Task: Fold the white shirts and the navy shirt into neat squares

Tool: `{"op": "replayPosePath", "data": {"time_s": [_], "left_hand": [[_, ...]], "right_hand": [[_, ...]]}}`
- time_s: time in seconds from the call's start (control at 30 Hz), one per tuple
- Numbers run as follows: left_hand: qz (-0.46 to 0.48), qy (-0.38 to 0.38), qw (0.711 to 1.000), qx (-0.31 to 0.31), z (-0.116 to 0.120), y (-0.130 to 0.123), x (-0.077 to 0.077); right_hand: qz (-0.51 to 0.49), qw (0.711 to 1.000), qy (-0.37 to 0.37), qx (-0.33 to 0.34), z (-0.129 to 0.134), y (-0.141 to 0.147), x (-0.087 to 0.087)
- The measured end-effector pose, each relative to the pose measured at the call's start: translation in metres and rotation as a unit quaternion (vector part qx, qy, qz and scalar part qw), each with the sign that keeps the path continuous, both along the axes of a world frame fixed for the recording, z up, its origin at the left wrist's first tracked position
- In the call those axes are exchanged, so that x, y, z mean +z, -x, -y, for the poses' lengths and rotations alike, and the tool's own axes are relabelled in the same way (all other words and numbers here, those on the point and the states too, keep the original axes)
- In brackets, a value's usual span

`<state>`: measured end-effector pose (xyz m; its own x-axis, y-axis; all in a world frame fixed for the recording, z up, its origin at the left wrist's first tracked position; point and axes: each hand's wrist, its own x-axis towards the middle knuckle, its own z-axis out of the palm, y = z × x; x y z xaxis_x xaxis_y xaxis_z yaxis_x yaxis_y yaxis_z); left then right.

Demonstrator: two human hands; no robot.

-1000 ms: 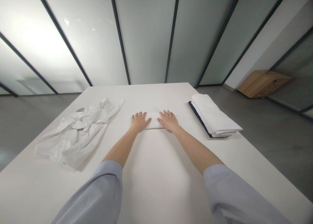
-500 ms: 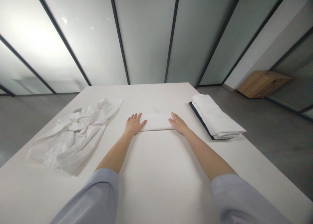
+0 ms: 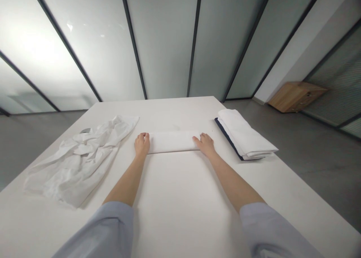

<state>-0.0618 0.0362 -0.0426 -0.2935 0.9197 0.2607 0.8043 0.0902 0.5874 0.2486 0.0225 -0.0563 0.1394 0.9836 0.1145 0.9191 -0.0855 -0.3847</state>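
A flat, folded white cloth (image 3: 173, 142) lies on the white table in front of me, its near edge straight. My left hand (image 3: 142, 143) is at its left end, fingers curled round that edge. At the opposite end, my right hand (image 3: 205, 143) has its thumb on top of the cloth and its fingers bent at the side edge. Both hands look closed on the cloth, which still rests on the table. What kind of garment or linen it is cannot be made out.
A crumpled white cloth (image 3: 84, 158) spreads over the left of the table (image 3: 186, 205). On the right sits a stack of folded white cloth (image 3: 242, 132) with a dark blue piece (image 3: 229, 139) beneath. Beyond are frosted glass panels (image 3: 163, 44) and a wooden cabinet (image 3: 296, 96).
My left hand has slid left from the top of the folded cloth to its left end, fingers curling. My right fingers have bent round the right end. The view has shifted slightly.
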Motion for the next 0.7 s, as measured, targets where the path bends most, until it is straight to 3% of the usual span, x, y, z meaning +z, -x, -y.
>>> {"op": "replayPosePath", "data": {"time_s": [0.2, 0.3, 0.43, 0.57, 0.7], "left_hand": [[-0.1, 0.053, 0.993, -0.022, 0.009, -0.012, 0.005], [-0.108, 0.056, 0.992, -0.024, 0.011, -0.014, 0.006], [-0.113, 0.059, 0.992, -0.021, 0.009, -0.012, 0.005], [-0.118, 0.061, 0.991, -0.014, 0.007, -0.012, 0.004], [-0.103, 0.055, 0.993, -0.022, 0.007, -0.012, 0.004]], "right_hand": [[-0.049, 0.999, 0.011, 0.006, 0.0, 0.008, 0.002], [-0.135, 0.991, 0.002, 0.016, 0.0, 0.009, 0.002], [-0.288, 0.958, 0.008, -0.006, 0.004, 0.014, 0.012], [-0.451, 0.886, 0.051, -0.088, 0.007, 0.022, 0.031], [-0.634, 0.76, 0.124, -0.075, 0.014, 0.023, 0.044]]}}
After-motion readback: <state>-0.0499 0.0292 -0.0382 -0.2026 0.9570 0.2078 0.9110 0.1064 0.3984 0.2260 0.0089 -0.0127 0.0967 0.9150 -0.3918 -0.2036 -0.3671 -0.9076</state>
